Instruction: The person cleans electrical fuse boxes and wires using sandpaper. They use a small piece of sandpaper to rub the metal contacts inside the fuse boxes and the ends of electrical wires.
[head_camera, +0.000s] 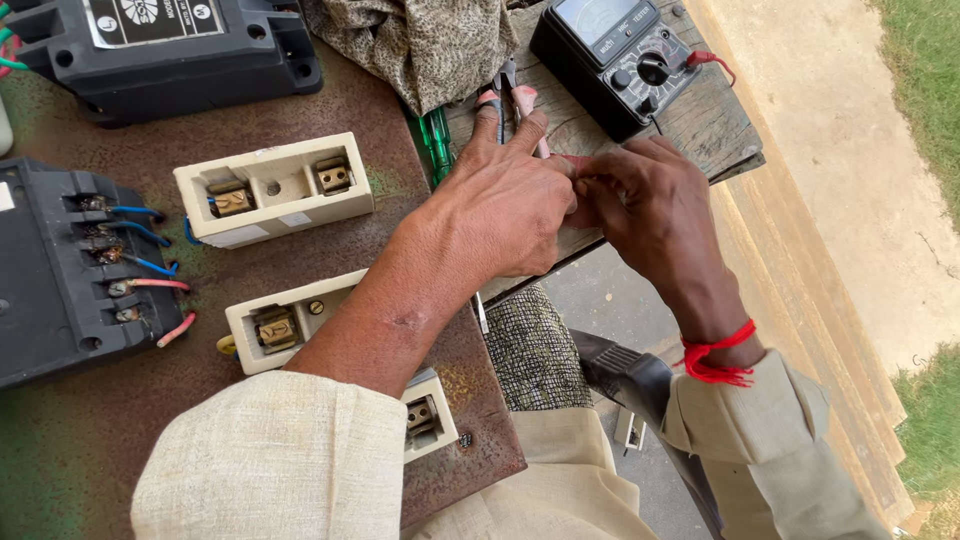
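On the rusty table (330, 90), past the black box (70, 270) and cream fuse holders (272, 188), we keep our left hand (505, 210) and right hand (650, 205) steady, fingertips pinched together on something small and reddish (578, 165) beside the meter (618, 55).

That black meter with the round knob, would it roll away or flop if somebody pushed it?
The black meter would probably slide, not roll: its body looks boxy and lies flat on the wooden board. It looks stiff, like hard plastic. Its red lead might drag along.

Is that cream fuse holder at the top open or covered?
Open: the cream fuse holder has no cover, and its brass terminals show.
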